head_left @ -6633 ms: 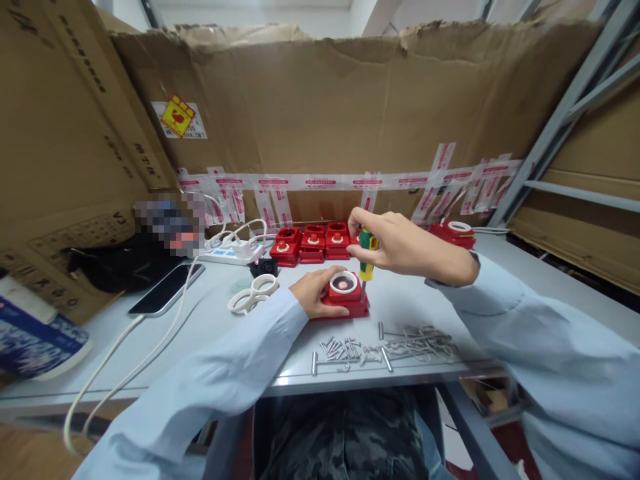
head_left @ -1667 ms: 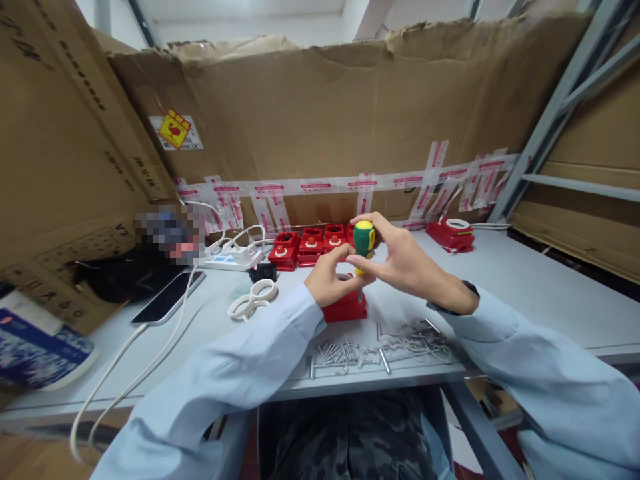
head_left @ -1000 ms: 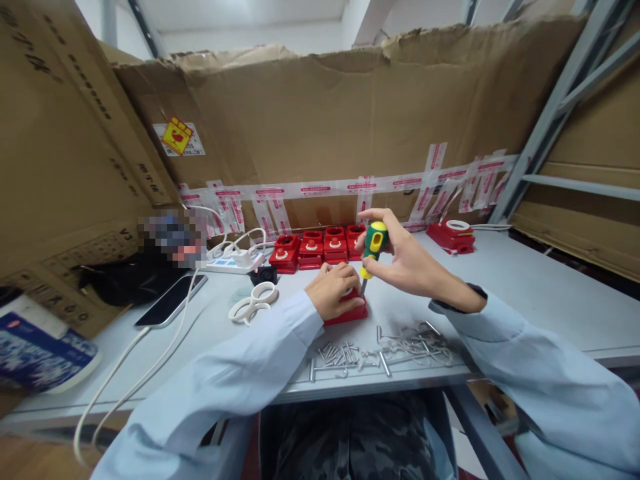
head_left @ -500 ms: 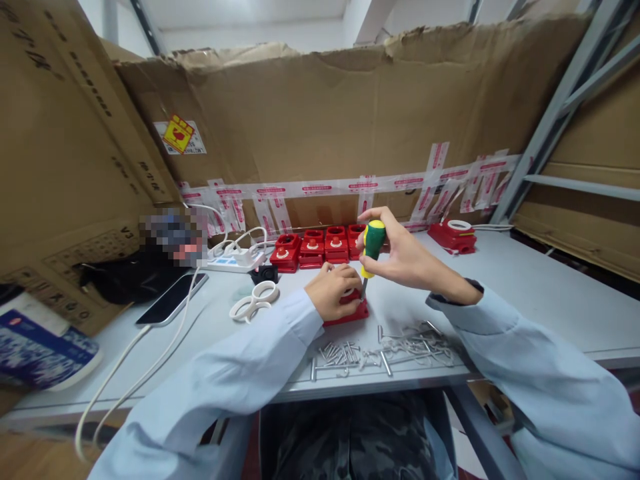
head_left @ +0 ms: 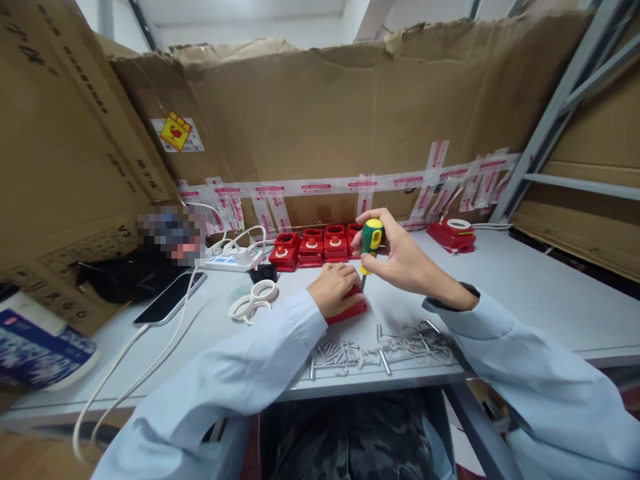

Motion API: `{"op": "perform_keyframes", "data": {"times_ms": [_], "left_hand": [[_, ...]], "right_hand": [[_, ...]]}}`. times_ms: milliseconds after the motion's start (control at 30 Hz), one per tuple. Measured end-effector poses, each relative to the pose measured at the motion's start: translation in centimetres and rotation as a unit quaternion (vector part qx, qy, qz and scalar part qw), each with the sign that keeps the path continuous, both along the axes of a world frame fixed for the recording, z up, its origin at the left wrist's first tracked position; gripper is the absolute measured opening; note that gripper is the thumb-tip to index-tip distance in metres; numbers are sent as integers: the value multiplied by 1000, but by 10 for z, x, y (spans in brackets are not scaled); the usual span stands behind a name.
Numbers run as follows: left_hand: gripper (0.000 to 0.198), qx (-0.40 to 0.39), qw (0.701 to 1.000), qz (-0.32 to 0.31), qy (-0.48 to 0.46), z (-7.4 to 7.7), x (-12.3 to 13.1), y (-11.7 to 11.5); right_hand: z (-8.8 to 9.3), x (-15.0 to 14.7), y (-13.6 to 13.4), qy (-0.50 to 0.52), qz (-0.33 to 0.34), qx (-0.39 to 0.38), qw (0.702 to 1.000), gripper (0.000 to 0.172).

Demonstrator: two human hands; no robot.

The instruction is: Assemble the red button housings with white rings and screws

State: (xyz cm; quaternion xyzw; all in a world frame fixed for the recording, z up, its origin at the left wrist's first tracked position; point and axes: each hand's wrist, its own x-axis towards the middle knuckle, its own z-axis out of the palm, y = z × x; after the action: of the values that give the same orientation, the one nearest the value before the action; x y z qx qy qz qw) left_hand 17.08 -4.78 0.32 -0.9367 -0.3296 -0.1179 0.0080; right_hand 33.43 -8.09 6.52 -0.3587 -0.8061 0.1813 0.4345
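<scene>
With its fingers wrapped round the green and yellow handle, my right hand (head_left: 400, 257) holds a screwdriver (head_left: 373, 239) nearly upright. The shaft points down at the right side of a red plastic housing (head_left: 350, 313); I cannot see its tip clearly. My left hand (head_left: 336, 290) lies over that housing and grips it against the table, covering most of it. Nearer me are a heap of small screws (head_left: 340, 352) and some metal pins with whitish cords (head_left: 420, 343). White rings (head_left: 264, 291) lie left of my left hand.
Several red housings (head_left: 311, 248) stand in a row behind my hands. Another red housing with a white ring (head_left: 453, 237) sits at the right. A power strip (head_left: 235, 260), a phone (head_left: 170, 300) with its cable and a blue-white tub (head_left: 45, 340) occupy the left. Cardboard (head_left: 320, 113) walls the back.
My right hand has turned slightly round the screwdriver handle, its fingers shifting. The housing under my left hand is turned a little, and the left fingers have shifted slightly.
</scene>
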Motion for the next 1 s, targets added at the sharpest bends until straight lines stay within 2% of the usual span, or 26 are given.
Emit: {"op": "perform_keyframes", "data": {"times_ms": [100,167,333,400,500,567,800,1000], "left_hand": [[19,-7,1000,-9,-21,-3,-1,3],[18,-19,998,-33,-42,-3,-3,5],[15,-36,991,-88,-92,-1,-6,8],[15,-42,990,-94,-98,-1,-6,8],[12,-46,990,-87,-101,-1,-3,8],[9,-46,991,-75,-101,-1,-2,8],[13,-24,995,-45,-90,-6,0,10],[18,16,999,-16,-44,-4,4,10]], "right_hand": [[0,-2,1,-32,-84,47,995,37],[1,-1,3,-44,-98,60,992,37],[2,2,7,-25,20,-6,999,47],[1,2,8,-25,20,-8,999,46],[0,1,9,-35,-40,31,998,39],[0,1,10,-27,-48,42,998,39],[0,1,8,59,66,-22,996,46],[-2,0,7,114,104,-56,987,48]]}}
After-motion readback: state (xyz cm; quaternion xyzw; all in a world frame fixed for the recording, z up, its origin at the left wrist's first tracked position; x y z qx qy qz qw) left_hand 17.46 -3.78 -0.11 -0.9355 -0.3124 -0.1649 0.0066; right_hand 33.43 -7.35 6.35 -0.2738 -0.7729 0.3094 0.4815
